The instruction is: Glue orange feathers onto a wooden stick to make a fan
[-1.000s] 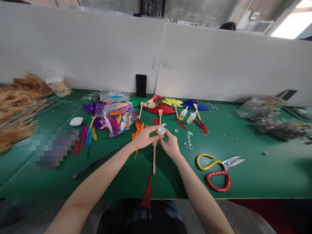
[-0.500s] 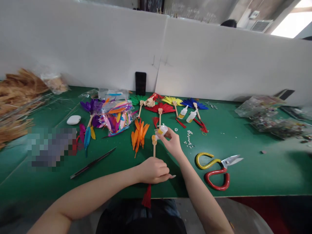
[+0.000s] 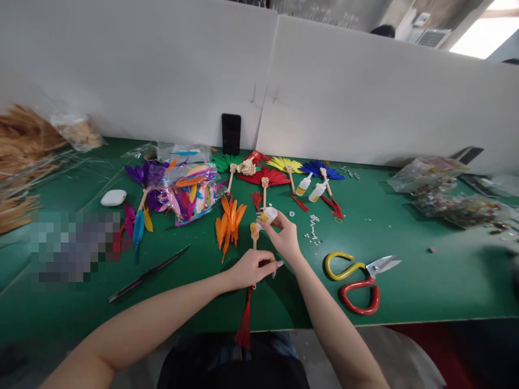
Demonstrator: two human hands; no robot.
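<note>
With R hand (image 3: 284, 236) grasping small white yellow-labelled plastic bottle (image 3: 268, 215), tipped at pale wooden red-tasselled handle (image 3: 254, 237) over green desk (image 3: 417, 216) under L hand (image 3: 250, 268) (curled, grip unclear), prob. mid-gluing, w/ loose orange feathers (image 3: 230, 224) not yet attached.

I see slender arms (image 3: 162, 308), bare from the wrists to past the left elbow. A long, pale nail (image 3: 279, 264) tips the left hand (image 3: 249, 269). The clothing (image 3: 233, 373) at the waist is black; dark blue cloth (image 3: 279, 343) like denim shows beyond.
</note>
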